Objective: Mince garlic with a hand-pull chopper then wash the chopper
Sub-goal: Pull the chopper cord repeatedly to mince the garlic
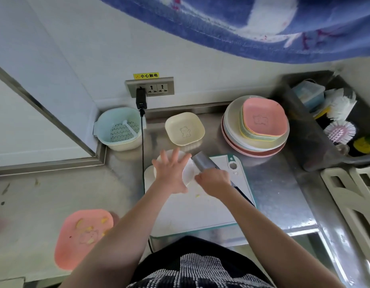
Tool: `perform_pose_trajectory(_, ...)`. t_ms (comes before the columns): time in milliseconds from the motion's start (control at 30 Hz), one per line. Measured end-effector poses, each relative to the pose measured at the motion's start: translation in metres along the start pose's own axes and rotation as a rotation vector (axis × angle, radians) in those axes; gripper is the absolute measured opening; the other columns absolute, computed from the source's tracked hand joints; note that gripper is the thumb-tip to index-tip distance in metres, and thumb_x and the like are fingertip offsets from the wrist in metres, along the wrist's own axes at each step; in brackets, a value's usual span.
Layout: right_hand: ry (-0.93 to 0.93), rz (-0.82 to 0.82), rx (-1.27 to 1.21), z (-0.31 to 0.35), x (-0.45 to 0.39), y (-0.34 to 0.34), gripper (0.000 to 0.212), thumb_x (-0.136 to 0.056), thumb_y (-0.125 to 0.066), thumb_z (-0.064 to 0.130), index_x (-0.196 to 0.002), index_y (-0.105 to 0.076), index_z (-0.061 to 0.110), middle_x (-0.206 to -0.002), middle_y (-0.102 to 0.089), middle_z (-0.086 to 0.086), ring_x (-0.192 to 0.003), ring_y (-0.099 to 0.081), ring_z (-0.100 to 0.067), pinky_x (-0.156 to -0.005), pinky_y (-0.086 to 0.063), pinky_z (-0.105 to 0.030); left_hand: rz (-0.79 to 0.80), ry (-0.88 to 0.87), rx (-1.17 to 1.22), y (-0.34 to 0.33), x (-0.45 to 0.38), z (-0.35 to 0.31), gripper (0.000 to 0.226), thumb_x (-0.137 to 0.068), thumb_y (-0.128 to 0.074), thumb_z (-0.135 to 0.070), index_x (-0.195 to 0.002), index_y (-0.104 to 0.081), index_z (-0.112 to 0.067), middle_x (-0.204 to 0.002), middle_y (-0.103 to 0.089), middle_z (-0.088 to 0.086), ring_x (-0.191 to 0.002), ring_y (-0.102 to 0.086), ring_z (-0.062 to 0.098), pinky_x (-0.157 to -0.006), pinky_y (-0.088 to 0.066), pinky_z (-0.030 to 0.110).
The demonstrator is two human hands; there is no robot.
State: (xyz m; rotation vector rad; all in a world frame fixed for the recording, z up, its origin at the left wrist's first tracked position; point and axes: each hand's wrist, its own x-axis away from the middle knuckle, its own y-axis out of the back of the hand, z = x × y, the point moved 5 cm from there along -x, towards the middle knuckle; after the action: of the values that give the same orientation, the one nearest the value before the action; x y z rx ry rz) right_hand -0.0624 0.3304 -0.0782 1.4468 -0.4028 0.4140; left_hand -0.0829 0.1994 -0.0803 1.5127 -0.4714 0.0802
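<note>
A white cutting board (200, 213) with a teal edge lies on the steel counter. At its far left corner sits a round white container (188, 173), mostly hidden under my left hand (169, 173), whose straight fingers spread over it. My right hand (214, 180) grips the handle of a cleaver; its grey blade (202, 162) points up and left, right beside the container's rim. One small garlic bit (197, 196) lies on the board below the hands. A pink plate (84, 235) at lower left holds several yellowish garlic pieces.
A cream square bowl (185, 129) stands behind the board. A stack of plates and bowls (255, 125) is at back right, a pale blue strainer basket (119, 129) at back left. A black charger cable (143, 154) hangs beside the board. The sink (317, 142) with brushes is at right.
</note>
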Motion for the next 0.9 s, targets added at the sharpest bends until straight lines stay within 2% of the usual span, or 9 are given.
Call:
perform_pose_trajectory(67,-0.203,0.015,0.022,-0.052,0.002,-0.005,0.038,-0.097,-0.036,0.034,-0.12,-0.059,0.015,-0.121,-0.062,-0.007,-0.113,-0.057,-0.027,-0.084,-0.042,-0.03,0.028,0.028,0.046,-0.002,-0.001,0.004,0.111,-0.054,-0.078,-0.047,-0.142,-0.011,-0.043,-0.15,-0.003,-0.002,-0.134,-0.007,0.045,-0.101,-0.029,0.058)
perform_pose_trajectory(167,-0.387,0.011,-0.044,-0.095,0.01,-0.001,0.042,-0.097,-0.033,0.037,-0.122,-0.058,0.015,-0.121,-0.062,-0.009,-0.11,-0.058,-0.028,-0.082,-0.042,-0.03,0.054,0.056,0.097,-0.004,-0.002,0.01,0.112,-0.054,-0.078,-0.046,-0.143,-0.011,-0.043,-0.151,-0.003,0.0,-0.134,-0.008,0.045,-0.102,-0.029,0.06)
perform_pose_trajectory(267,-0.187,-0.064,-0.076,-0.046,-0.003,0.01,0.042,-0.097,-0.033,0.036,-0.117,-0.058,0.009,-0.115,-0.062,-0.012,-0.108,-0.057,-0.031,-0.079,-0.041,-0.032,0.056,0.036,0.07,-0.003,-0.003,0.008,0.11,-0.054,-0.076,-0.045,-0.142,-0.01,-0.042,-0.15,-0.002,0.0,-0.134,-0.007,0.045,-0.101,-0.029,0.06)
perform_pose_trajectory(367,0.106,0.027,-0.102,0.028,-0.002,0.002,0.045,-0.098,-0.03,0.038,-0.11,-0.061,0.009,-0.109,-0.063,-0.011,-0.101,-0.057,-0.029,-0.071,-0.036,-0.03,0.049,0.029,0.089,-0.003,-0.003,0.007,0.106,-0.057,-0.074,-0.043,-0.142,-0.011,-0.042,-0.152,-0.001,0.001,-0.134,-0.005,0.047,-0.1,-0.029,0.061)
perform_pose_trajectory(433,0.124,0.019,-0.083,0.032,-0.002,0.0,0.045,-0.098,-0.03,0.039,-0.109,-0.061,0.009,-0.109,-0.063,-0.01,-0.102,-0.058,-0.029,-0.071,-0.036,-0.03,0.061,0.045,0.127,-0.005,-0.003,0.01,0.107,-0.057,-0.075,-0.044,-0.143,-0.011,-0.043,-0.153,0.001,0.001,-0.137,-0.002,0.046,-0.102,-0.026,0.062)
perform_pose_trajectory(600,-0.282,0.035,-0.135,-0.077,0.001,-0.006,0.038,-0.094,-0.036,0.033,-0.112,-0.062,0.01,-0.115,-0.064,-0.013,-0.105,-0.059,-0.03,-0.083,-0.041,-0.032,0.09,0.104,0.203,-0.004,-0.006,0.019,0.11,-0.052,-0.078,-0.045,-0.14,-0.012,-0.046,-0.15,-0.007,-0.001,-0.134,-0.012,0.042,-0.101,-0.03,0.057)
perform_pose_trajectory(667,-0.357,0.034,-0.176,-0.1,0.005,-0.008,0.04,-0.094,-0.034,0.037,-0.111,-0.059,0.011,-0.114,-0.063,-0.013,-0.101,-0.059,-0.031,-0.081,-0.042,-0.033,0.087,0.106,0.201,-0.004,-0.007,0.02,0.108,-0.052,-0.077,-0.045,-0.139,-0.013,-0.046,-0.149,-0.008,-0.001,-0.133,-0.014,0.042,-0.1,-0.031,0.057)
perform_pose_trajectory(767,-0.166,0.035,-0.218,-0.057,0.001,-0.006,0.038,-0.096,-0.032,0.033,-0.108,-0.059,0.009,-0.104,-0.063,-0.012,-0.099,-0.059,-0.032,-0.076,-0.039,-0.032,0.084,0.086,0.164,-0.004,-0.006,0.016,0.108,-0.053,-0.077,-0.043,-0.139,-0.013,-0.044,-0.148,-0.007,0.0,-0.132,-0.011,0.043,-0.1,-0.03,0.059)
perform_pose_trajectory(900,0.138,0.117,-0.338,0.033,0.007,-0.007,0.035,-0.097,-0.031,0.04,-0.087,-0.051,0.013,-0.086,-0.053,-0.005,-0.082,-0.051,-0.025,-0.067,-0.035,-0.031,0.059,0.102,0.204,-0.004,-0.005,0.023,0.105,-0.056,-0.078,-0.046,-0.141,-0.015,-0.044,-0.15,-0.007,0.0,-0.133,-0.011,0.044,-0.1,-0.03,0.058)
